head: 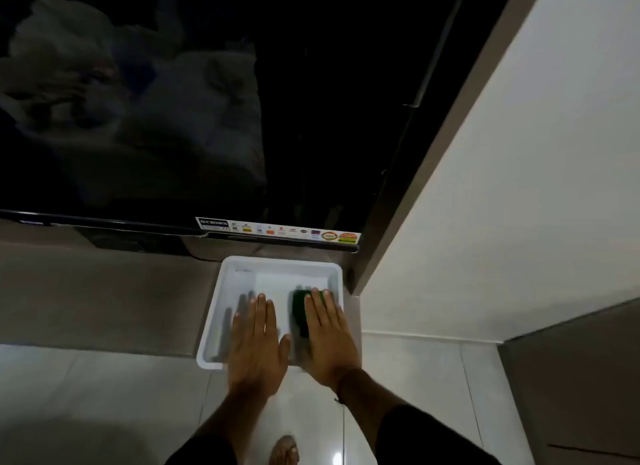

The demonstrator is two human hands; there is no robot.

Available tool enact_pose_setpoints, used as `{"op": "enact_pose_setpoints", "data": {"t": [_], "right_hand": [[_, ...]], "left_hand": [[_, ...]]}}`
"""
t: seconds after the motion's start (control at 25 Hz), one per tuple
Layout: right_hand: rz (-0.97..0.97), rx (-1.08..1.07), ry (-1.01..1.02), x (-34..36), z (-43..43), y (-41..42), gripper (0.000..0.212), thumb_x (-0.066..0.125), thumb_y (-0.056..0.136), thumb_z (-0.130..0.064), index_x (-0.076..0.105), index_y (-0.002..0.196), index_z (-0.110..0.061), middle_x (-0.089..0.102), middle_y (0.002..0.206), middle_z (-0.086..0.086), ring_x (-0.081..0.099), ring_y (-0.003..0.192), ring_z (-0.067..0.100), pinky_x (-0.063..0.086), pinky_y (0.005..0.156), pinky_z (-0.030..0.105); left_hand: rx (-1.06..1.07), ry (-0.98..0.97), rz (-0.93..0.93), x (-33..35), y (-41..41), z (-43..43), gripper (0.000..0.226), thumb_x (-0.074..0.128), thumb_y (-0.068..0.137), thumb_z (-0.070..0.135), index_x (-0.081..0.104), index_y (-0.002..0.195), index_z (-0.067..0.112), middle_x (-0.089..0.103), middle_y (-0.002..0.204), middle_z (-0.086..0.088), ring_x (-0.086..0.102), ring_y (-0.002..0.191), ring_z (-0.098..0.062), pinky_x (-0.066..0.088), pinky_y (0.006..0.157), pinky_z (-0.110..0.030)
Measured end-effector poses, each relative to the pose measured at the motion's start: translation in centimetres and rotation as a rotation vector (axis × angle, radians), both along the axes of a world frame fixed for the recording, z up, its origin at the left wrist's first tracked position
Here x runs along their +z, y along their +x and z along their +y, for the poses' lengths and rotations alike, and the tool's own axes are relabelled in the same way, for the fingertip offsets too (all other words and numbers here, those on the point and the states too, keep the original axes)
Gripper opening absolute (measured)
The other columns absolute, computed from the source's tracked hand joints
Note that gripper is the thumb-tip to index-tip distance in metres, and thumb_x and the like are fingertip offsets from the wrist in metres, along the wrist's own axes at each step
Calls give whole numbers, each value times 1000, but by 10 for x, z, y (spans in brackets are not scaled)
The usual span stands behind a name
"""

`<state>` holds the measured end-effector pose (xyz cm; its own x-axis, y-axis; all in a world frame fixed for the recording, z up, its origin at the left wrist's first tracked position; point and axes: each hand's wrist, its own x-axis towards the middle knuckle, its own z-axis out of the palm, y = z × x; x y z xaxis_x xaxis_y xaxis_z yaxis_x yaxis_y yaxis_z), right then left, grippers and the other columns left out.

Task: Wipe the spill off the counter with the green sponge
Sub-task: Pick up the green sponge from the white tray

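Observation:
A white plastic tray sits on the grey counter at its right end. Inside the tray lies the green sponge, partly covered by my right hand. That hand is flat, palm down, its fingers resting over the sponge's right side. My left hand hovers flat over the tray's left half, fingers apart, holding nothing. Whether the right hand presses on the sponge or only hovers above it is unclear. No spill shows on the counter.
A large black TV screen stands just behind the tray, with a sticker strip on its lower bezel. A white wall closes off the right side. Below lie glossy floor tiles and my bare foot.

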<state>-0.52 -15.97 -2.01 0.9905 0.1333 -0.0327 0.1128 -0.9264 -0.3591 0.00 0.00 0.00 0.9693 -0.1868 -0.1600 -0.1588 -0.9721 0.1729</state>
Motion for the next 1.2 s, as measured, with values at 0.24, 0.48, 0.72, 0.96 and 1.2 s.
{"op": "enact_pose_setpoints", "data": {"t": [0.24, 0.48, 0.72, 0.96, 1.2], "right_hand": [[183, -5, -230, -30, 18, 54, 81, 47, 108, -34, -10, 161, -11, -12, 172, 11, -14, 157, 33, -11, 122, 46], [109, -75, -208, -47, 24, 52, 73, 47, 108, -29, 1, 162, -11, 2, 173, 13, -4, 158, 33, -10, 122, 45], [-5, -22, -126, -26, 33, 51, 76, 57, 103, -31, 13, 162, -12, 17, 171, 14, 10, 158, 34, -2, 124, 48], [-117, -49, -89, 44, -6, 3, 89, 86, 80, -20, 36, 154, -11, 46, 158, 14, 37, 148, 35, 19, 117, 51], [-203, -303, -202, 83, -164, -90, 88, 66, 90, 5, 16, 161, -10, 23, 169, 15, 10, 157, 38, 4, 126, 48]], "left_hand": [[1, 37, -20, -25, 45, 11, 75, 18, 107, 51, -1, 161, 4, -11, 170, -24, -16, 156, -38, 4, 128, -58], [-38, 55, 26, -35, 58, 10, 78, -6, 100, 52, -5, 161, 4, -13, 169, -25, -17, 155, -39, 0, 129, -57], [-17, 125, 38, -22, 62, 18, 75, 4, 105, 52, -11, 160, 4, -18, 168, -23, -20, 155, -38, 4, 129, -56], [-69, 67, -20, 40, 22, -6, 102, -34, 83, 63, 1, 160, 5, -3, 169, -22, -5, 157, -37, 8, 129, -59], [-258, -3, -47, 81, -43, -140, 103, -16, 92, 67, 30, 158, 4, 30, 167, -20, 25, 154, -40, 15, 127, -58]]}}
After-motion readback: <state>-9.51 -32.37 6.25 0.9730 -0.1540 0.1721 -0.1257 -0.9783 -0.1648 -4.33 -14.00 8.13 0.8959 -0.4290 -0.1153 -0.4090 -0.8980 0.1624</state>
